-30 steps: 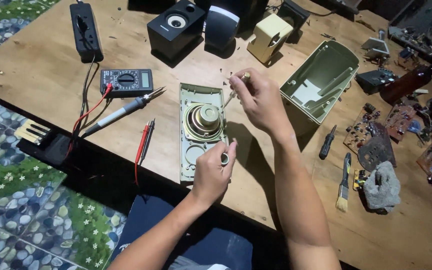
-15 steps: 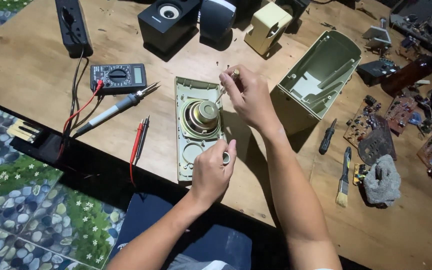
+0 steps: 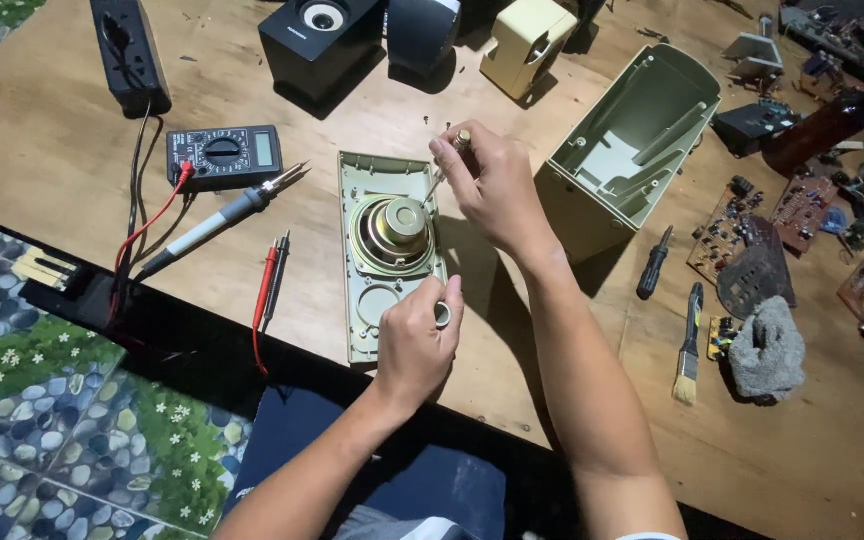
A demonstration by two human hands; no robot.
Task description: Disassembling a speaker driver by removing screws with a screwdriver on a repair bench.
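Flat on the table (image 3: 72, 140), one pale-green speaker panel (image 3: 372, 200) with one cone is steadied by the left hand (image 3: 414, 345); one screwdriver (image 3: 444, 170) is gripped by the right hand (image 3: 492, 190).

One view only, from the head, looking steeply down over the wooden workbench (image 3: 72, 130) from the person's own seat. The near table edge runs slantwise across the lower left, tiled floor (image 3: 42, 400) showing beyond it. Both forearms rise from the bottom edge, so the left hand (image 3: 414, 345) and right hand (image 3: 492, 185) sit mid-picture, fairly close. The far side of the bench is cut off at the top. No second view to compare.
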